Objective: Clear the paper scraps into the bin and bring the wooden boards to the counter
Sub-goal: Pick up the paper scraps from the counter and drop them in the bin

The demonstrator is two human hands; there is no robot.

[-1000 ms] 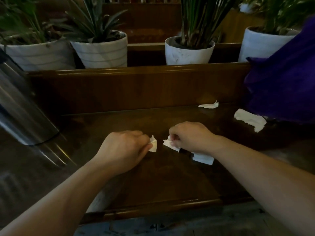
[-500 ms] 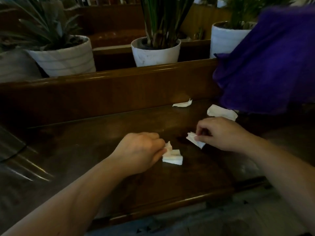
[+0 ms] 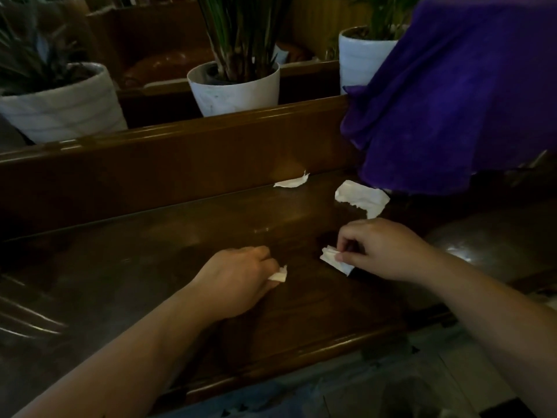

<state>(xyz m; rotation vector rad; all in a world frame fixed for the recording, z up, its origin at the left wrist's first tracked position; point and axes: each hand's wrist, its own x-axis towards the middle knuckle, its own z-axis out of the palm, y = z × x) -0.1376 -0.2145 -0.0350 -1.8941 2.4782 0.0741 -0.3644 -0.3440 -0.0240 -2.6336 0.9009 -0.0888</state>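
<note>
Four paper scraps – one in left hand (image 3: 238, 282) grip, one in right hand (image 3: 382, 248) grip, two loose.

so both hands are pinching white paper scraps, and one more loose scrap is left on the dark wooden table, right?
Not quite. The head view shows two loose scraps: a thin white paper scrap by the back ledge and a larger torn white paper scrap near the purple cloth. Both hands do pinch scraps.
</note>
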